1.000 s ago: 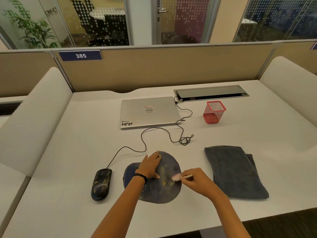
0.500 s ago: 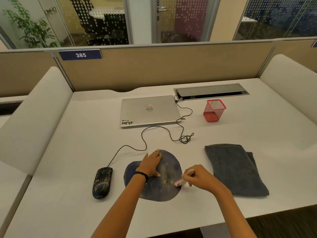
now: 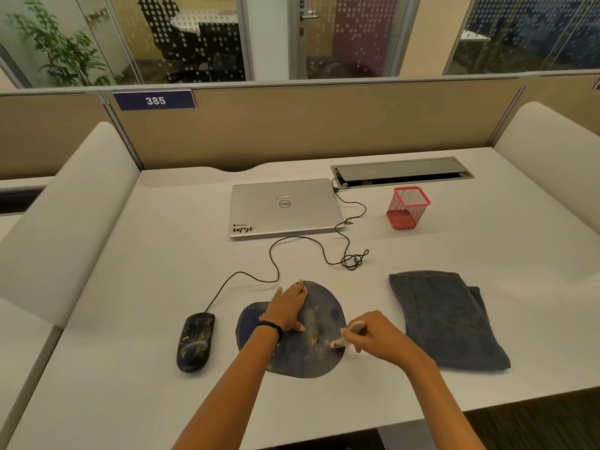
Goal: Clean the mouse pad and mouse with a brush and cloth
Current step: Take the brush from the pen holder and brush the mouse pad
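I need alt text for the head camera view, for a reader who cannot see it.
A person's right hand scrubs a round dark mouse pad with a small pink brush while the left hand presses it flat on a white desk. A black wired mouse lies left, a folded grey cloth right.

White table (image 3: pixel 162 319) under warm, dim light. Beyond the hands, a tan partition (image 3: pixel 324 125) carrying a blue plate marked 385 (image 3: pixel 155 100). Padded white dividers (image 3: pixel 65 222) flank both sides. Behind the partition, dotted glass walls (image 3: pixel 181 34), a door (image 3: pixel 308 34), a potted plant (image 3: pixel 61 53). Dark carpet (image 3: pixel 535 423) near right.
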